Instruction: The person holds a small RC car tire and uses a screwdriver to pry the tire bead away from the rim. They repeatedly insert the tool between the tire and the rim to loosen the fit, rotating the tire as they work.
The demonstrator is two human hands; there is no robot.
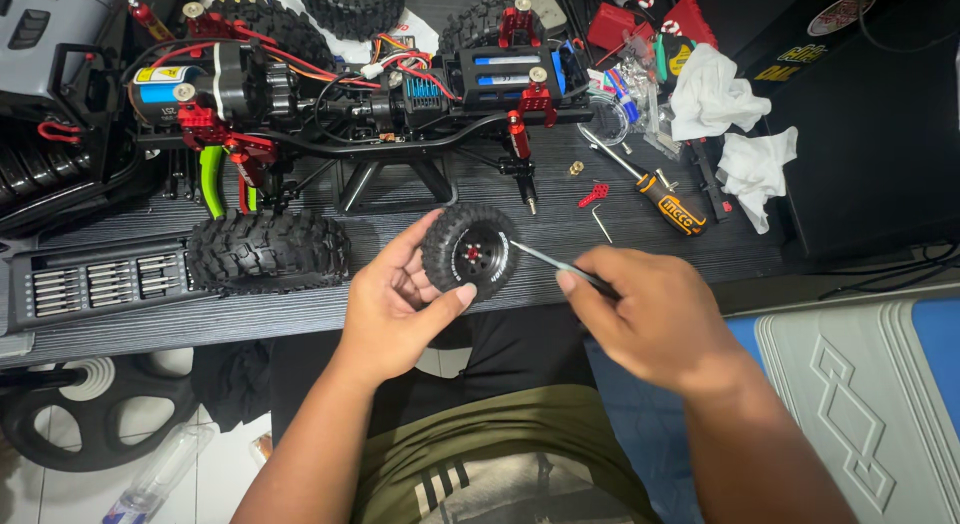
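Observation:
My left hand point(400, 299) grips a small black knobby wheel point(470, 252) with a red hub, held upright over the front edge of the dark desk point(640, 249). My right hand point(650, 309) pinches a thin metal driver point(545, 259) whose tip points at the wheel's hub. Behind them sits a model crawler chassis point(400, 94) with red parts, wires and a blue battery, propped on a stand. One mounted knobby tyre point(268, 249) stands just left of my left hand.
A bit set tray point(95, 284) lies at the left. An orange-and-black screwdriver point(665, 204), a small red part point(594, 195), a hex key point(601, 224) and white rags point(715, 94) lie to the right. A black box point(870, 124) stands far right. More tyres sit at the back.

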